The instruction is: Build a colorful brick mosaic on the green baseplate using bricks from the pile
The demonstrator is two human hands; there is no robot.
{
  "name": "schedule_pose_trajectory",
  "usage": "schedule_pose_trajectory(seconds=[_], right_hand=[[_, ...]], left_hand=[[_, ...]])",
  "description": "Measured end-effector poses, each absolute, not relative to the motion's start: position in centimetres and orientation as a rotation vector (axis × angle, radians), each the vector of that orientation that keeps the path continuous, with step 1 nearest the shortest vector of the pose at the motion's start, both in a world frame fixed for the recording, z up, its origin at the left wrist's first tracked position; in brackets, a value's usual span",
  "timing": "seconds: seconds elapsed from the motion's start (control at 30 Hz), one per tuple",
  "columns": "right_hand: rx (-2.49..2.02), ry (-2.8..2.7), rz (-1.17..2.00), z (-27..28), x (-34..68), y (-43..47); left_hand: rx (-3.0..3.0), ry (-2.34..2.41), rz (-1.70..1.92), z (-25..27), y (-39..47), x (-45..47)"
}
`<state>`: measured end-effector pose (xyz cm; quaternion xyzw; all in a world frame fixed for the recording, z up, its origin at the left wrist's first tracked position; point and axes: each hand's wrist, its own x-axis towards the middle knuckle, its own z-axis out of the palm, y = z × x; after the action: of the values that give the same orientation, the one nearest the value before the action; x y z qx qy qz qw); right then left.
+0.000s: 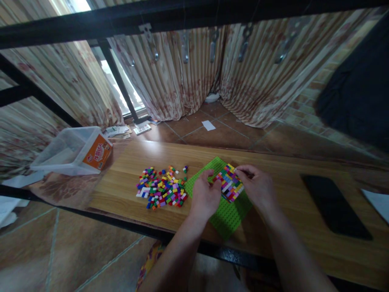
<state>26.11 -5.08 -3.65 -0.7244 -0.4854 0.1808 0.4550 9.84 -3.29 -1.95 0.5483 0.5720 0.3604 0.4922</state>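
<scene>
A green studded baseplate (pixel 232 217) lies at an angle on the wooden bench top. On it sits a flat patch of small multicoloured building bricks (pixel 232 184), packed side by side. My left hand (pixel 206 196) rests over the plate's left part, thumb and fingers apart, the thumb close to the patch's left edge. At the patch's upper right corner, my right hand (pixel 258 186) has its thumb and forefinger pinched together. Whatever is between those fingertips is too small to make out. Left of the plate spreads a heap of loose bricks (pixel 164 188) in many colours.
A clear plastic tub (pixel 60 156) with an orange label stands at the bench's left end. A black phone-like slab (pixel 336 207) lies to the right, with white paper (pixel 378 202) beyond it. A black metal bar (pixel 194 16) with hanging hooks crosses above. Curtains (pixel 170 77) hang behind.
</scene>
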Motion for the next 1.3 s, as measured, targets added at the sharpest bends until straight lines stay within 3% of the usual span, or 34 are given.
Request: schedule_pose_trajectory(seconds=[1.07, 1.3], right_hand=[[-1.832, -1.247, 0.391, -4.3, 26.2, -4.9], [-1.877, -1.195, 0.449, -4.3, 27.1, -5.7]], left_hand=[[1.539, 1.379, 0.800, -1.4, -3.8, 9.6], [1.826, 1.732, 0.803, -1.2, -0.3, 6.3]])
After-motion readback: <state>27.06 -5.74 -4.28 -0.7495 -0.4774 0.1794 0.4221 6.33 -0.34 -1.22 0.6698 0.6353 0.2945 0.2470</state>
